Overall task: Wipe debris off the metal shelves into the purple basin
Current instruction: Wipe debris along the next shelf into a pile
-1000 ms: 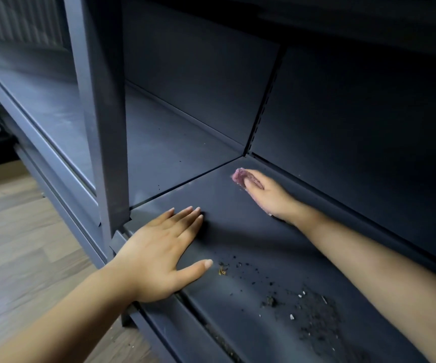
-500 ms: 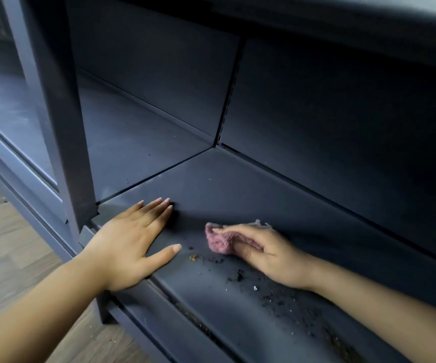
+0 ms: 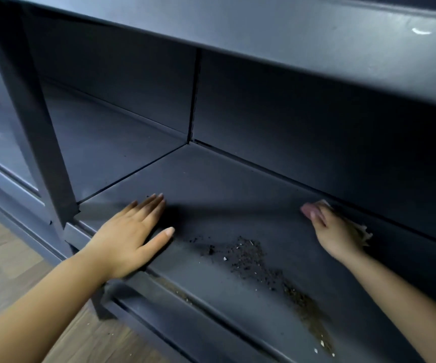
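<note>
Wood floor [image 3: 4,268] showed left of the upright post [image 3: 41,142], which served as landmark for the rest. Just right of the post's foot, the left hand [image 3: 130,237] lay flat on the metal shelf [image 3: 238,184], fingers straight and together, thumb spread aside. Farther right of the post, debris [image 3: 248,255] lay scattered in a dark band on the shelf, its long axis running from near the left thumb down toward the shelf's front lip. Farthest right from the post, the right hand [image 3: 335,231] pressed a pink cloth [image 3: 307,208] against the shelf where it met the back panel [image 3: 316,121], fingers curled over the cloth. Above hung an upper shelf [image 3: 264,30]. No container or writing showed.
</note>
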A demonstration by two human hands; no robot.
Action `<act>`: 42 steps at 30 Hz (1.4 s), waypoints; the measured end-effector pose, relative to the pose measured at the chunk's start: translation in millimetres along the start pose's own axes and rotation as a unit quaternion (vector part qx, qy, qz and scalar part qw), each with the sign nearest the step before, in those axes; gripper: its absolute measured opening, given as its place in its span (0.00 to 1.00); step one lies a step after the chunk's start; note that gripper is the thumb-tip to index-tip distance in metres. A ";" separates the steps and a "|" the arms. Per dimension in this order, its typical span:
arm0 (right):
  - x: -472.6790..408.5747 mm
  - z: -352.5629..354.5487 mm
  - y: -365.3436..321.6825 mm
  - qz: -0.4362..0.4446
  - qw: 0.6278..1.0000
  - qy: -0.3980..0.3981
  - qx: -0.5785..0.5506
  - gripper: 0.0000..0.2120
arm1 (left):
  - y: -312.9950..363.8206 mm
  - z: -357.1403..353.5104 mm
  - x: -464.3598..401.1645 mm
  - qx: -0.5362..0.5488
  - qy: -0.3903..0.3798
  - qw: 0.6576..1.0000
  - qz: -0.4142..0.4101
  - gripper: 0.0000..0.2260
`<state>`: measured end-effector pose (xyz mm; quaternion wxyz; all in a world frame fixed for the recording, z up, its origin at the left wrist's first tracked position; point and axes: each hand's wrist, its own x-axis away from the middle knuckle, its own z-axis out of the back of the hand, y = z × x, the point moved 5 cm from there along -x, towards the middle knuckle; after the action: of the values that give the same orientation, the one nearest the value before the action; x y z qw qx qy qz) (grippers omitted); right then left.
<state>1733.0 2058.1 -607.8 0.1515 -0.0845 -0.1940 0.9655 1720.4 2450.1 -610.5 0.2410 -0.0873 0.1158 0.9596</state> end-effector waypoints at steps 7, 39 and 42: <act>23.2 -51.8 -116.8 0.215 0.968 -0.094 -0.091 0.17 | 2.6 -7.7 -4.7 -0.029 -0.054 0.998 0.025 0.57; -93.5 -59.3 -126.0 0.147 0.983 -0.044 -0.103 0.26 | 21.4 -15.6 -37.2 0.007 -0.108 0.993 0.051 0.61; -95.5 -67.8 -141.4 0.152 0.981 -0.069 -0.102 0.20 | 21.4 -15.8 -37.5 0.005 -0.109 0.993 0.054 0.61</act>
<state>1874.5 2175.0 -602.9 -0.0207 -0.0608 -0.2867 0.9558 1744.4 2410.9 -613.4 0.2005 0.0258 0.0982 0.9744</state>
